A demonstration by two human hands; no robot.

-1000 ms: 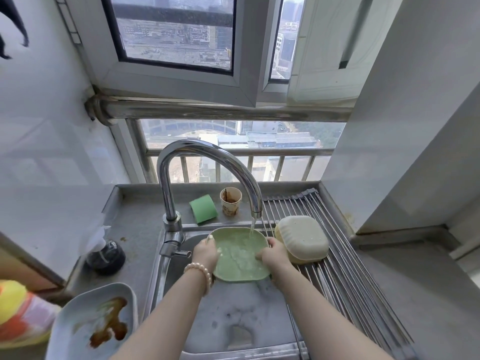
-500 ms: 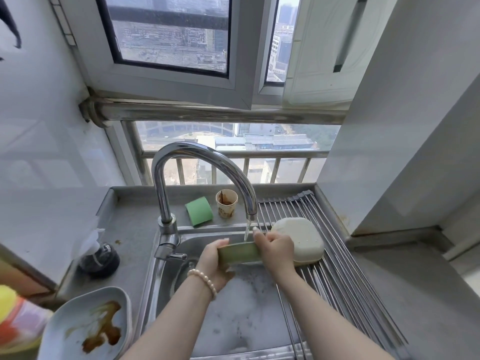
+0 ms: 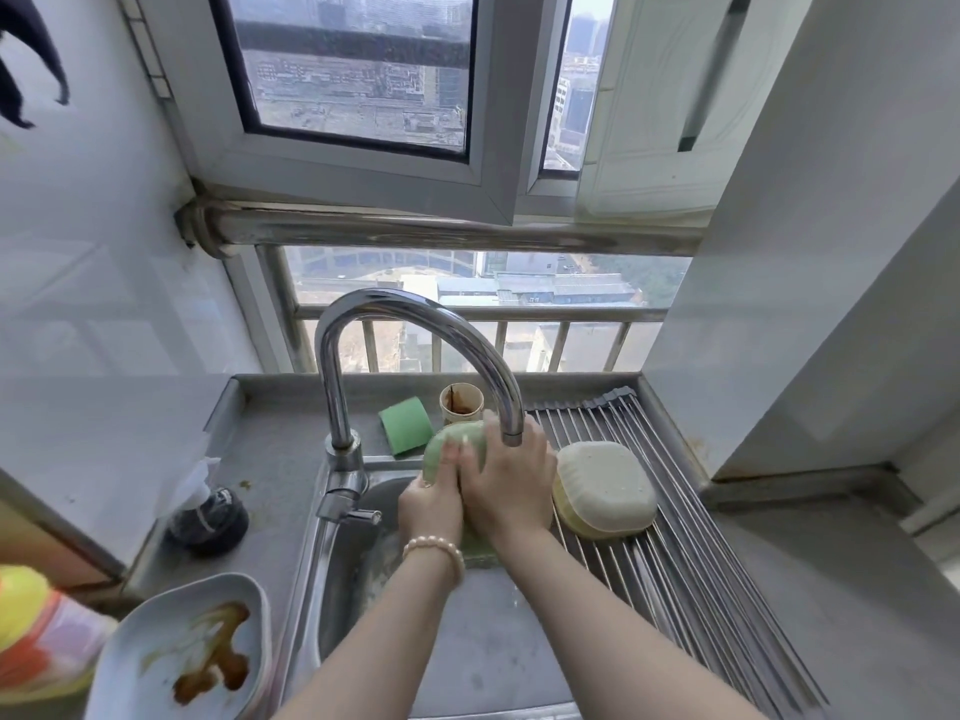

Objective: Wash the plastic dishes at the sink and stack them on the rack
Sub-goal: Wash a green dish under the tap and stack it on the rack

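Both hands hold the green plastic dish (image 3: 457, 444) tilted on edge over the sink (image 3: 343, 574), under the faucet (image 3: 415, 324) spout: the left hand (image 3: 431, 504) grasps its lower edge, the right hand (image 3: 511, 480) has its fingers (image 3: 470, 454) pressed on its back. A cream dish (image 3: 605, 488) lies upside down on the rack (image 3: 691, 579) just beside

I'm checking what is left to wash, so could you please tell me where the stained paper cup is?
In the head view, the stained paper cup stands behind the sink, between the green sponge and the steel faucet.
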